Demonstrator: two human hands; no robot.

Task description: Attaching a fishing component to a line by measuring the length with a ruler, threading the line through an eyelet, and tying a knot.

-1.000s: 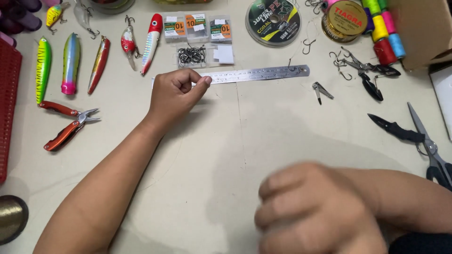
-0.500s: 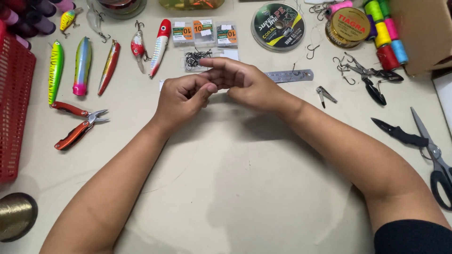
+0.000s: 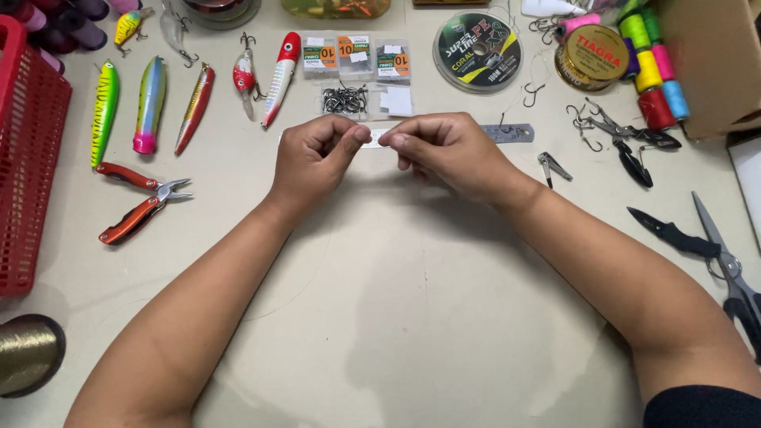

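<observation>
Meeting fingertip to fingertip just above the ruler [image 3: 507,131], the left hand [image 3: 313,158] and right hand [image 3: 448,150] are narrowly pinched; what they hold is too small to tell. Ruler's long axis runs left-right.

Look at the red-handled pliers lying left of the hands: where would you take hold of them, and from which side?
Grip the red-handled pliers by the two red handles, probably coming from the lower left. The handles splay apart towards that side, while the bare metal jaws point right, towards the left hand. They lie flat on the table, clear of the fishing lures above, so a grasp from overhead looks unobstructed.
</observation>
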